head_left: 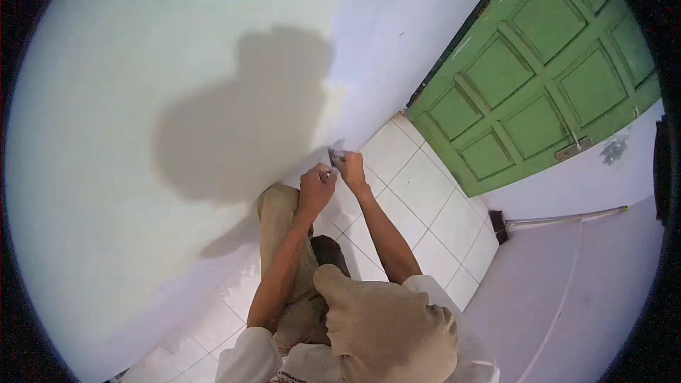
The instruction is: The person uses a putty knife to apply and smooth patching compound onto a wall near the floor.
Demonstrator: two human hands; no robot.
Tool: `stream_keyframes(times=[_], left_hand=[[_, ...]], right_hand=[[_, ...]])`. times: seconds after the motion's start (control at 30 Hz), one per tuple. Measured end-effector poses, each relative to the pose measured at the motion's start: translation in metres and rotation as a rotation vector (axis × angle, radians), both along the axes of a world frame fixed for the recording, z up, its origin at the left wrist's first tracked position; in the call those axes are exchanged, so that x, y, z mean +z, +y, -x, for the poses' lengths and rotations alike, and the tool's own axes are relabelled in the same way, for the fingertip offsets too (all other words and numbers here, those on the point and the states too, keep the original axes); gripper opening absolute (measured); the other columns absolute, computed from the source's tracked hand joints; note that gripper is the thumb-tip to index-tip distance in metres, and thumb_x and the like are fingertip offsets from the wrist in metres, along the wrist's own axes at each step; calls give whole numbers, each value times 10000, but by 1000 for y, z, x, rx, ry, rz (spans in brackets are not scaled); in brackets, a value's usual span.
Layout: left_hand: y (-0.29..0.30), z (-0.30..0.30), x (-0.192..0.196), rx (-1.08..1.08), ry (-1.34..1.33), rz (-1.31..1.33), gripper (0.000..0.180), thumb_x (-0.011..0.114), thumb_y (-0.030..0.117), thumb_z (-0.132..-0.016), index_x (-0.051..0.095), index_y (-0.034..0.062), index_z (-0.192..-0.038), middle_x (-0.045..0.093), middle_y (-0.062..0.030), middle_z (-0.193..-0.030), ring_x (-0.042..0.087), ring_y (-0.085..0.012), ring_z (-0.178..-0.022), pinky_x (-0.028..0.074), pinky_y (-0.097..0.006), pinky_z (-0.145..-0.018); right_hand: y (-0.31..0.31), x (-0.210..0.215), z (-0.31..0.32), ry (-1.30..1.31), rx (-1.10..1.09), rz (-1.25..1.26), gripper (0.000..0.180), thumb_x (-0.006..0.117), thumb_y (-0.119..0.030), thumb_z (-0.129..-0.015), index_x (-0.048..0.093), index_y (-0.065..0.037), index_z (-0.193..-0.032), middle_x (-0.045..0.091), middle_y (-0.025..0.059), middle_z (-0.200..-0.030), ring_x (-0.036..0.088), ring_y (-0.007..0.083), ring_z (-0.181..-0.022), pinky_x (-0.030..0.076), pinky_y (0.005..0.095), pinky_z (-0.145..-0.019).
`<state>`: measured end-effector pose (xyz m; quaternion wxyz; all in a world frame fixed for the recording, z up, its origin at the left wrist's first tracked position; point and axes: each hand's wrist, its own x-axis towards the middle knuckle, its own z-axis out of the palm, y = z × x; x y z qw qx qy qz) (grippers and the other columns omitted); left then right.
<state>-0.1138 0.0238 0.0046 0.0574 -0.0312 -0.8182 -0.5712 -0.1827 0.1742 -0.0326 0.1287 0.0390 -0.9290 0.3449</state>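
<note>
Gripped a small flat tool (331, 157) with the closely bent fingers of the right hand (352, 168), at the lower edge of the wall (383, 57), near the tiled floor (391, 152). Had the left hand (316, 187) just beside, with fingers curled; could not tell about any small thing inside them. Needed, by careful judgement, to press the tool's edge flat and evenly, with steady wrists and with left fingers clear of it.

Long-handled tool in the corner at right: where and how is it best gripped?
Probably by the middle of its slim pole, from the side facing the room: the pole shows bare along its length, while its dark head sits by the floor tiles and the wall backs it.
</note>
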Motion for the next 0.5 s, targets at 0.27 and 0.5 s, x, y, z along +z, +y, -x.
stream_keyframes(times=[0.27,0.5], left_hand=[[-13,-4,-1,7,-30,22,194,698,186,-889,665,-4,-898,625,-169,-682,594,-289,-599,479,-423,-629],[-8,-5,-6,24,61,105,199,714,217,-903,681,22,-922,627,-109,-682,578,-178,-593,494,-364,-630]], right_hand=[[-36,128,12,534,-246,459,268,695,-176,-942,719,56,-1075,748,188,-906,724,193,-876,536,325,-818],[-51,111,15,608,-229,351,175,721,-121,-907,725,53,-927,740,197,-929,731,259,-855,535,343,-790]])
